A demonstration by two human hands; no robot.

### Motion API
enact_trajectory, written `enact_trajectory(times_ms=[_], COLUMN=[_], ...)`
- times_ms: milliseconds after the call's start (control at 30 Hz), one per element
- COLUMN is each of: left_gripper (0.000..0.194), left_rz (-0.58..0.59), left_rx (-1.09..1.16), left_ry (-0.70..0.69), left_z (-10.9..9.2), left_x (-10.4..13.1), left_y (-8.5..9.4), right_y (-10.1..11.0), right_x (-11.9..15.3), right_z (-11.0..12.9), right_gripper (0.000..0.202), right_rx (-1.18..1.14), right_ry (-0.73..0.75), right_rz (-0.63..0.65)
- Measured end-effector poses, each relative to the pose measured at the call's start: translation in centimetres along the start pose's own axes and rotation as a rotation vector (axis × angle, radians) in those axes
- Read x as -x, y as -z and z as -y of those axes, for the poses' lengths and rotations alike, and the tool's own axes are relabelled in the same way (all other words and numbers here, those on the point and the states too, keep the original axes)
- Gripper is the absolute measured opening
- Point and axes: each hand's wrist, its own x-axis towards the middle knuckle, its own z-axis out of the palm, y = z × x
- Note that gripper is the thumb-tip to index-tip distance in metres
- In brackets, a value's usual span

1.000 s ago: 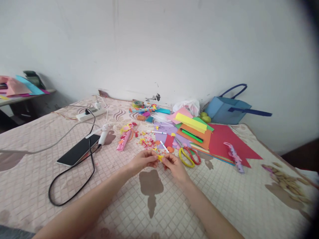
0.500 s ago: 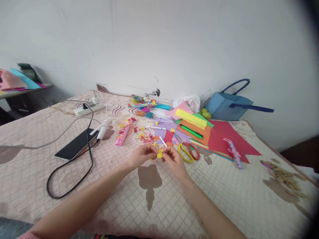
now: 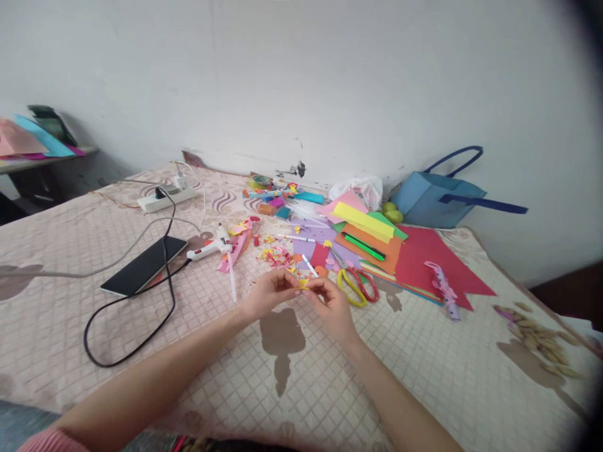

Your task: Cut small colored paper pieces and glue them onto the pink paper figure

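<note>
A small yellow paper piece [image 3: 303,284] is pinched between both hands, low over the middle of the table. My left hand [image 3: 272,292] grips its left side with thumb and fingers; my right hand [image 3: 332,302] grips its right side. Just right of my right hand lie scissors with yellow and red handles [image 3: 353,289]. Beyond my fingers are colourful paper scraps [image 3: 277,256] and a white marker [image 3: 309,266]. A white glue gun [image 3: 211,246] lies to the left, by a pink decorated strip [image 3: 235,250].
A black flat device [image 3: 144,267] and looped black cable lie left, with a power strip [image 3: 167,199] behind. Coloured paper sheets [image 3: 424,257], a blue bag [image 3: 436,199] and a purple decorated strip [image 3: 443,292] are right. Peanuts [image 3: 541,339] lie far right.
The glue gun has shifted and turned, now lying with its nozzle end beside the pink strip. The yellow piece is tilted and shows less of its face between my fingers.
</note>
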Motion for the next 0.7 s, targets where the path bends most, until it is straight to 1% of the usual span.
enact_trajectory(times_ms=[133,367,467,533,600,633,700], left_gripper=[0.025,0.028,0.029,0.028,0.028,0.028,0.026], left_rz=[-0.026,-0.084,-0.105,-0.121,-0.136,-0.151,-0.211], left_rx=[0.027,0.036,-0.004,-0.073,-0.206,-0.312,-0.625], left_ry=[-0.008,-0.01,-0.011,-0.043,-0.094,-0.108,-0.116], left_z=[0.6,0.7,0.9,0.8,0.1,-0.5,-2.1], left_x=[0.0,0.4,0.5,0.5,0.6,0.8,1.4], left_y=[-0.1,-0.5,-1.1,-1.2,-0.4,0.5,3.3], right_y=[-0.2,-0.5,-0.7,-0.8,-0.8,-0.8,-0.8], right_x=[0.1,0.3,0.3,0.3,0.3,0.3,0.3], right_z=[-0.1,-0.6,-0.8,-1.0,-1.2,-1.4,-1.6], right_gripper=[0.005,0.014,0.016,0.017,0.018,0.018,0.018], right_rx=[-0.045,-0.148,-0.219,-0.259,-0.285,-0.293,-0.301], right_ry=[-0.026,-0.176,-0.227,-0.243,-0.252,-0.259,-0.28], right_rz=[-0.015,-0.051,-0.085,-0.108,-0.126,-0.136,-0.159])
